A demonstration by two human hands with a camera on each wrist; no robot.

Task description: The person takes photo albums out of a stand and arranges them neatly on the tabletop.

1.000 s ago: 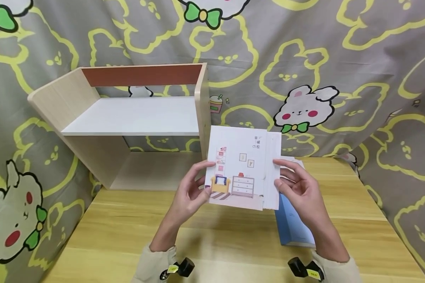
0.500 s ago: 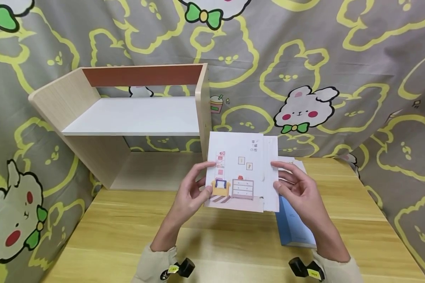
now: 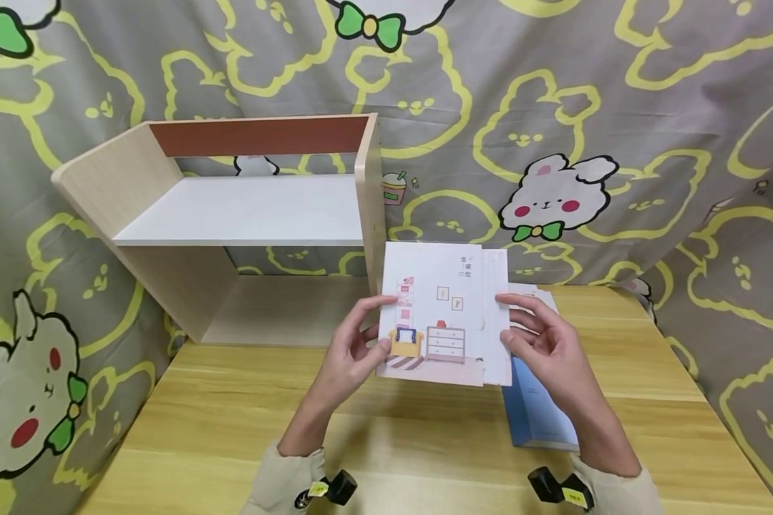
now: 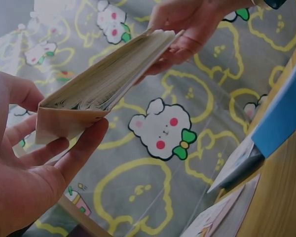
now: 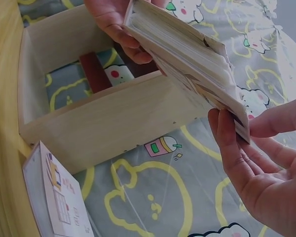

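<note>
Both hands hold up a thick white book (image 3: 434, 307) whose cover has a drawn armchair, a chest of drawers and small picture frames. My left hand (image 3: 351, 350) pinches its left edge, thumb in front; in the left wrist view that edge is the spine. On the opposite edge, my right hand (image 3: 547, 350) grips with thumb and fingers, as the right wrist view also shows. The page block (image 4: 113, 71) faces that camera, the covers closed round it. Beneath the right hand a blue book (image 3: 541, 411) lies on the table.
A pale wooden shelf unit (image 3: 370, 193) with a white shelf board (image 3: 251, 211) stands at the back left of the wooden table (image 3: 232, 422). Another illustrated white book (image 5: 64, 197) rests on the table. Behind hangs a patterned curtain (image 3: 554, 107).
The held book has come down slightly and its cover tilts a little differently. Both hands keep their hold on its two edges.
</note>
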